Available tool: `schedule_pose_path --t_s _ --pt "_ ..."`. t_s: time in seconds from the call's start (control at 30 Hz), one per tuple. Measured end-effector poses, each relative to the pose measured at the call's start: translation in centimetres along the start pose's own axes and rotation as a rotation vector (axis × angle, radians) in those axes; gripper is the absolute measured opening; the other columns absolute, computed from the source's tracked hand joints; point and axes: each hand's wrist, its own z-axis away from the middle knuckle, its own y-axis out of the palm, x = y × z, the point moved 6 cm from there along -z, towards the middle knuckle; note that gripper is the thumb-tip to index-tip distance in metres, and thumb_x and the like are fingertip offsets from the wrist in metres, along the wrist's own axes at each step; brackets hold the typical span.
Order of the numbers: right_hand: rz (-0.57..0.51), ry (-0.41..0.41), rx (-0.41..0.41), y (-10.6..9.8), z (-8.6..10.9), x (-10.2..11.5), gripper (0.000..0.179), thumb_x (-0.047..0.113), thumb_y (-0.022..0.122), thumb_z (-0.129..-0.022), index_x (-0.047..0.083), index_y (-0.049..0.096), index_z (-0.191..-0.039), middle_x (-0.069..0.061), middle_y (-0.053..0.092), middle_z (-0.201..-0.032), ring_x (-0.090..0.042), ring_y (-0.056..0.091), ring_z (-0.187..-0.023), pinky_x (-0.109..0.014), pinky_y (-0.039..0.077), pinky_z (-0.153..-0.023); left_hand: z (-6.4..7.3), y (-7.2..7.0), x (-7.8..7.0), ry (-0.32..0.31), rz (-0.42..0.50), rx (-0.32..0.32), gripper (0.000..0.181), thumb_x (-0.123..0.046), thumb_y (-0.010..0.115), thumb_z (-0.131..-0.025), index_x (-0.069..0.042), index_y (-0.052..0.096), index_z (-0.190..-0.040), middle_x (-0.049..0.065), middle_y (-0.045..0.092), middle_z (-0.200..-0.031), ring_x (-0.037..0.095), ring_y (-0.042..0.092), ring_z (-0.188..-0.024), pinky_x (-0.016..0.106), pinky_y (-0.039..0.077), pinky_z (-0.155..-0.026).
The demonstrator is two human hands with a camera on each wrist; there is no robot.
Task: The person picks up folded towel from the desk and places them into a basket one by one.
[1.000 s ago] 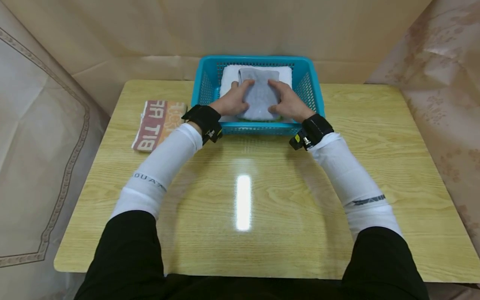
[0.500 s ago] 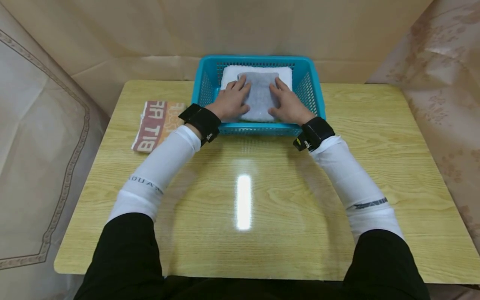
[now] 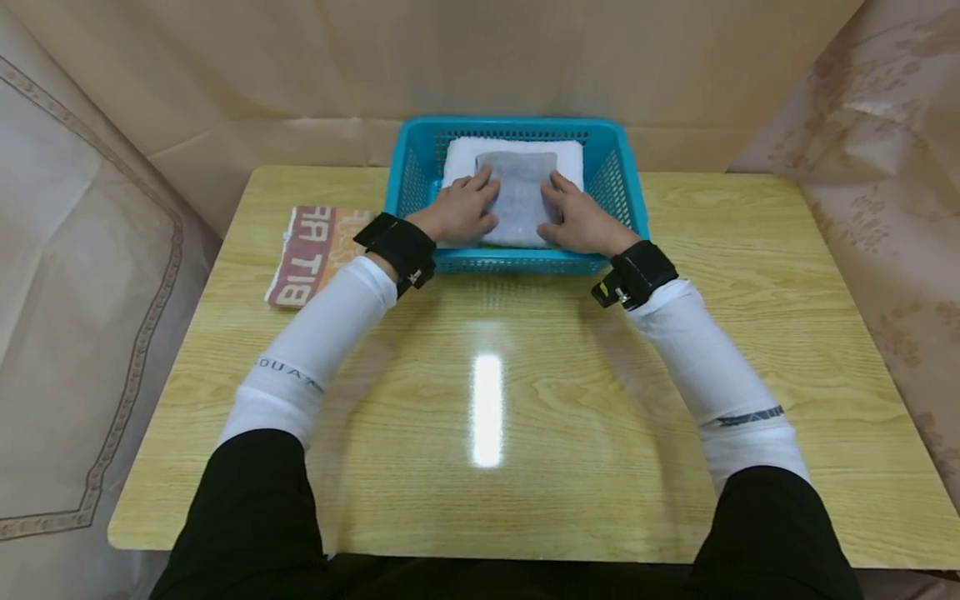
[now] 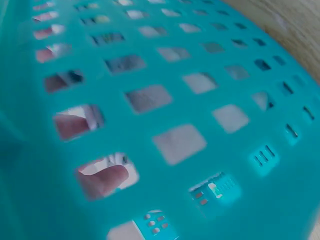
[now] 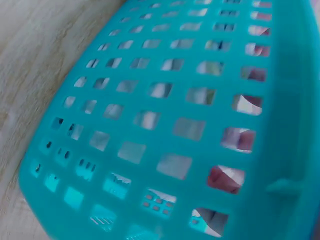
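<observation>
A grey folded towel (image 3: 517, 200) lies on a white folded towel (image 3: 468, 148) inside the blue perforated basket (image 3: 517, 254). My left hand (image 3: 459, 212) rests at the grey towel's left edge, fingers spread and pointing away. On its right edge lies my right hand (image 3: 583, 221), fingers extended and thumb on the cloth. Both wrists pass over the basket's near rim. In the left wrist view the basket wall (image 4: 240, 165) fills the picture, with a fingertip (image 4: 111, 177) showing through a hole. The right wrist view likewise shows mostly the perforated wall (image 5: 290, 150).
A folded towel with red and orange lettering (image 3: 307, 262) lies on the table left of the basket, partly behind the left wrist strap. The wooden table (image 3: 562, 433) reaches back to a beige cloth backdrop (image 3: 300, 75). Patterned cloth hangs at both sides.
Both hands have loosened from the grey towel's sides and spread flatter on it, drawing slightly toward me. The towel's far edge has come down and lies flatter.
</observation>
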Motion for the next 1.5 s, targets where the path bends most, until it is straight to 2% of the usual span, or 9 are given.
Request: schedule_pose_path --t_s 0.2,0.37,0.53,0.7,0.9,1.07,1.27,1.37,1.5 --pt "-0.001 0.002 0.003 0.1 1.0 0.3 0.068 0.019 0.054 -0.102 -0.006 0.019 -0.155 -0.022 0.001 -0.165 -0.037 0.008 -0.151 -0.047 0.016 -0.120 0.6 0.1 -0.6 0.034 -0.005 0.012 0.064 -0.034 0.036 -0.108 -0.007 0.009 -0.160 0.015 -0.004 -0.166 0.041 0.006 -0.151 0.051 0.012 -0.120" --pt "-0.001 -0.037 -0.020 0.2 1.4 0.6 0.064 0.019 0.053 -0.103 -0.010 0.024 -0.152 -0.029 0.007 -0.162 -0.042 0.014 -0.149 -0.050 0.018 -0.119 1.0 0.2 -0.8 0.061 0.028 0.003 0.064 -0.038 0.035 -0.108 -0.008 0.013 -0.160 0.016 0.003 -0.166 0.042 0.010 -0.150 0.052 0.014 -0.120" --pt "-0.017 -0.040 -0.041 0.3 2.1 0.6 0.064 0.024 0.049 -0.105 -0.007 0.023 -0.154 -0.030 0.005 -0.162 -0.044 0.013 -0.149 -0.052 0.017 -0.119 1.9 0.4 -1.5 0.094 0.037 -0.011 0.065 -0.042 0.032 -0.109 -0.009 0.011 -0.160 0.020 0.008 -0.165 0.041 0.011 -0.150 0.052 0.014 -0.120" --pt "-0.020 -0.056 -0.046 0.9 3.2 1.1 0.066 0.031 0.046 -0.106 -0.001 0.019 -0.157 -0.027 0.002 -0.163 -0.044 0.005 -0.150 -0.056 0.013 -0.119 3.1 1.0 -2.1 0.126 0.007 -0.059 0.067 -0.045 0.032 -0.108 -0.010 0.010 -0.161 0.021 0.011 -0.164 0.041 0.010 -0.151 0.053 0.012 -0.120" --pt "-0.007 -0.175 -0.077 2.0 5.0 2.4 0.066 0.031 0.049 -0.106 0.003 0.019 -0.158 -0.027 0.005 -0.163 -0.046 -0.003 -0.149 -0.060 0.005 -0.118 4.5 2.0 -2.4 0.132 -0.020 -0.159 0.068 -0.048 0.035 -0.107 -0.014 0.014 -0.161 0.019 0.014 -0.164 0.042 0.006 -0.151 0.058 0.007 -0.119" --pt "0.071 -0.240 -0.105 3.5 6.5 3.2 0.067 0.032 0.050 -0.105 0.005 0.020 -0.158 -0.026 0.007 -0.163 -0.046 -0.003 -0.149 -0.061 0.004 -0.118 5.8 3.3 -2.9 0.164 -0.082 -0.222 0.067 -0.047 0.036 -0.107 -0.012 0.017 -0.160 0.020 0.017 -0.164 0.040 0.007 -0.151 0.059 0.008 -0.119" --pt "0.240 -0.263 -0.099 5.6 8.3 3.4 0.073 0.038 0.052 -0.104 0.009 0.016 -0.160 -0.022 0.001 -0.165 -0.044 -0.008 -0.150 -0.066 0.005 -0.115 7.6 5.8 -4.0 0.207 -0.124 -0.278 0.070 -0.044 0.041 -0.106 -0.009 0.013 -0.160 0.022 0.004 -0.165 0.040 -0.003 -0.151 0.061 0.006 -0.118" --pt "0.244 -0.276 -0.081 6.6 9.2 3.7 0.074 0.040 0.051 -0.103 0.012 0.013 -0.160 -0.020 -0.004 -0.165 -0.041 -0.011 -0.150 -0.065 0.004 -0.116 8.6 7.0 -4.7 0.235 -0.148 -0.312 0.074 -0.044 0.044 -0.105 -0.008 0.011 -0.160 0.021 -0.002 -0.165 0.038 -0.007 -0.151 0.061 0.004 -0.118" --pt "0.228 -0.302 -0.055 7.6 10.2 4.2 0.075 0.043 0.050 -0.103 0.014 0.012 -0.161 -0.017 -0.007 -0.165 -0.037 -0.013 -0.151 -0.063 0.006 -0.117 10.1 8.5 -5.5 0.279 -0.178 -0.367 0.078 -0.044 0.048 -0.104 -0.001 0.012 -0.158 0.022 -0.002 -0.165 0.037 -0.007 -0.152 0.060 0.004 -0.118"
